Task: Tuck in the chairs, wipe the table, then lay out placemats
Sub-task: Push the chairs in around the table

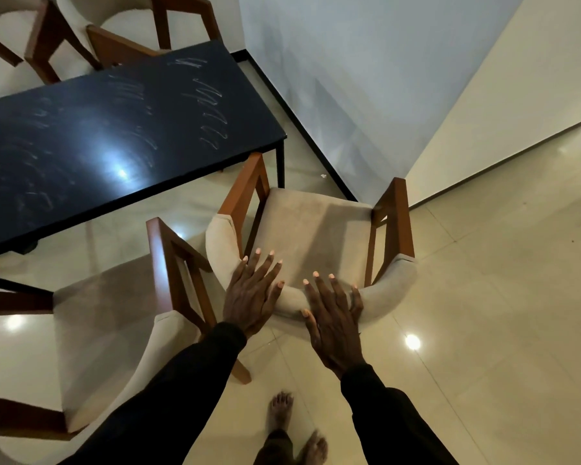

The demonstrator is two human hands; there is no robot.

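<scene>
Spreading wide and straight, the fingers (266,267) of the left hand (249,297) lie over the left bend of a chair's padded backrest (383,297). The right hand (336,320) fans out likewise over the middle of that backrest. Neither hand curls round anything, and I cannot tell whether the palms press on the padding or hover just above it.

The backrest is a thick, rounded roll of pale beige fabric curving round the rear of the chair (316,226). The seat is a flat, squarish cushion in the same suede-like cloth, faintly stained, set between two open armrest frames of reddish-brown wood. This chair stands on the floor (483,297) just off the near right corner of the worktop (114,129), not tucked under it, with its left front post near the worktop's corner leg.

The worktop is a long black rectangle on thin black legs, glossy and streaked with whitish curved smears. A second chair (91,330) of the same make stands off the worktop's near edge, its wooden arm just beside the first chair. Two more chairs (121,25) sit past the far edge.

The floor is glossy cream tile mirroring round lights. Black sleeves (188,391) cover both arms, and bare feet (282,414) show below.
</scene>
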